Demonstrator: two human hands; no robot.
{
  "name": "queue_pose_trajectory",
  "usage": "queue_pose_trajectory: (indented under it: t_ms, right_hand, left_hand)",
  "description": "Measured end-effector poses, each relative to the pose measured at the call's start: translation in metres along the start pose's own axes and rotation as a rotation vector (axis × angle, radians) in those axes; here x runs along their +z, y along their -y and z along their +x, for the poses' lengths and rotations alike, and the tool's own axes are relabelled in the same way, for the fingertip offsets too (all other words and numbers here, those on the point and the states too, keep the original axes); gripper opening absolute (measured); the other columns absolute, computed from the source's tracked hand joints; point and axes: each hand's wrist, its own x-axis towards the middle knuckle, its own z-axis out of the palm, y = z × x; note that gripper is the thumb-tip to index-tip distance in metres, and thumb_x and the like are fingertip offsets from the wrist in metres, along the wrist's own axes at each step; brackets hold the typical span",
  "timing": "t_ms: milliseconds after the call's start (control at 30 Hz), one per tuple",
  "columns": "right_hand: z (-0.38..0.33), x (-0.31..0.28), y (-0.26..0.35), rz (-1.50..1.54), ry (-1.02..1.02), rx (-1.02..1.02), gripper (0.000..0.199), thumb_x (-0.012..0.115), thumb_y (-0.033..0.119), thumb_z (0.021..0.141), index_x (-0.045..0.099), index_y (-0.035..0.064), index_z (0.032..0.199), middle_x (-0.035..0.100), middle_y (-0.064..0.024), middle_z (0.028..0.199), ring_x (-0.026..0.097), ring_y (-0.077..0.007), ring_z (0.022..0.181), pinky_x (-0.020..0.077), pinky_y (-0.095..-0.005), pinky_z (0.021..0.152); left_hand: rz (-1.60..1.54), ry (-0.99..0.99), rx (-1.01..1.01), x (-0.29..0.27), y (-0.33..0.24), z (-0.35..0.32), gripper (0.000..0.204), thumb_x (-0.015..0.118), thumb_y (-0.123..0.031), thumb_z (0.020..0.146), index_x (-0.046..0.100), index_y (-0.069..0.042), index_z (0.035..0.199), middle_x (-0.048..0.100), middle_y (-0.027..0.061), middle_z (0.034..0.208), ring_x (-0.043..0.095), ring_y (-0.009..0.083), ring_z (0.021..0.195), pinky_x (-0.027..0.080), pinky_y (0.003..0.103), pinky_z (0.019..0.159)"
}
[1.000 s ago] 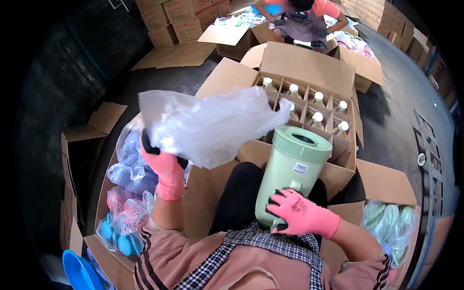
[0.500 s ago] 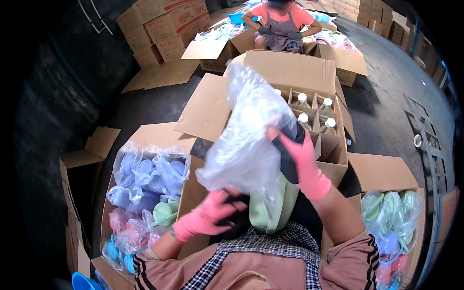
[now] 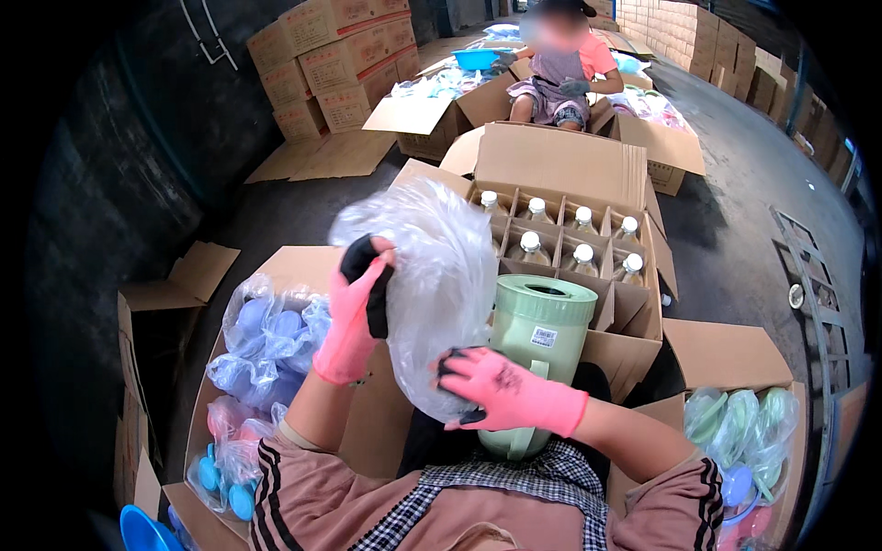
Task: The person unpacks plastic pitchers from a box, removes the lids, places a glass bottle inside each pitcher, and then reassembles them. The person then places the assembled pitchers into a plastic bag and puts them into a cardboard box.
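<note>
A clear plastic bag (image 3: 432,266) hangs in front of me, bulging and crumpled. My left hand (image 3: 358,303), in a pink glove with dark fingers, grips its upper left side. My right hand (image 3: 514,390), gloved the same way, pinches the bag's lower right edge. Its forearm crosses in front of a pale green jug-shaped casing (image 3: 542,317), which stands upright at my lap. The casing has a round hole in its top, a side handle and a small white label; my right hand hides part of its lower body.
Ahead is a divided carton (image 3: 634,317) of glass bottles (image 3: 530,248) with white tops. Cartons of bagged plastic parts stand at left (image 3: 266,340) and right (image 3: 735,432). A blue basin (image 3: 152,530) is at lower left. Another person (image 3: 560,73) sits beyond, near stacked boxes (image 3: 344,69).
The bag has moved left, off the casing, and the casing now stands upright with its top showing. My left hand has risen with the bag; my right hand has come down.
</note>
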Motion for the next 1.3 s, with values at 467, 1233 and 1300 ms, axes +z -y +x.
queue_pose_trajectory:
  t_ms: [467,1233,1300]
  right_hand:
    - [-0.013,-0.038,-0.019,0.925,-0.626,0.800,0.030,0.063,0.011,0.075,0.056,-0.0055,0.099,0.061,-0.0052,0.088,0.055,-0.0123,0.082,0.0449,-0.0258,0.074]
    - [-0.054,-0.039,-0.001,1.520,-0.412,0.412,0.040,0.063,0.020,0.076,0.050,0.0007,0.109,0.055,-0.0130,0.107,0.054,-0.0214,0.097,0.0430,-0.0353,0.085]
    - [-0.052,-0.064,0.013,0.968,0.069,0.424,0.047,0.063,0.034,0.077,0.052,0.0007,0.109,0.055,-0.0167,0.108,0.054,-0.0227,0.094,0.0419,-0.0349,0.084]
  left_hand:
    - [1.027,1.280,0.823,0.029,0.032,-0.058,0.016,0.056,-0.019,0.078,0.058,-0.006,0.087,0.052,0.0071,0.089,0.051,0.0189,0.075,0.043,0.033,0.074]
    - [0.580,-0.036,-0.002,-0.040,0.075,0.042,0.017,0.061,-0.009,0.071,0.056,0.000,0.086,0.059,0.0118,0.075,0.057,0.0211,0.071,0.046,0.031,0.066]
    - [0.203,-0.067,-0.054,-0.058,0.082,0.064,0.013,0.056,-0.011,0.078,0.057,-0.001,0.087,0.058,0.0081,0.076,0.057,0.0183,0.071,0.047,0.027,0.066]
